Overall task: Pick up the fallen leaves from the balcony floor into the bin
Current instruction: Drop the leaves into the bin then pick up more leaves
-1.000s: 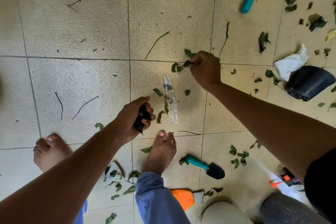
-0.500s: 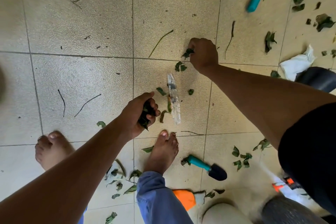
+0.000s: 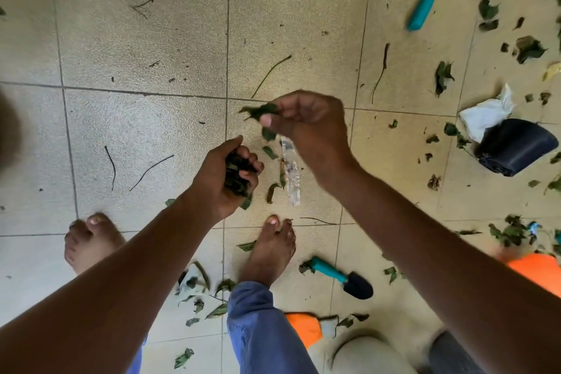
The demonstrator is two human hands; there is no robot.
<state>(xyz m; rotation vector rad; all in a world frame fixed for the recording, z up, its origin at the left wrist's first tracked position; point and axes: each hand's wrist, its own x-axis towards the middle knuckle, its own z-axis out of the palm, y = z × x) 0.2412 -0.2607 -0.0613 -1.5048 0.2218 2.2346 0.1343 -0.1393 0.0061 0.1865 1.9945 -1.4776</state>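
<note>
The right hand [image 3: 306, 125] is up off the pale tiled balcony floor [image 3: 145, 40] and pinches a few dark green leaves [image 3: 261, 111] between its thumb and fingers. The left hand [image 3: 226, 176] is just beside it, a bit lower, with its fingers curled round a thick bunch of dark green leaves [image 3: 235, 175], and a gap shows at the top of that fist. The job now looks like putting the new leaves in with the bunch. To do it well, the right hand should bring its leaves right over that gap and push them down in before letting go, because they are thin and light and could flutter away. The left hand should open only a little, or the bunch could spill. A small green leaf [image 3: 268, 134] sits just under the right thumb, and I cannot tell if it is held or falling. Many more loose leaves [image 3: 441, 76] lie on the tiles. A black tub lying on its side [image 3: 516, 146] is far off to the right; it may be the bin, but I cannot tell.
</note>
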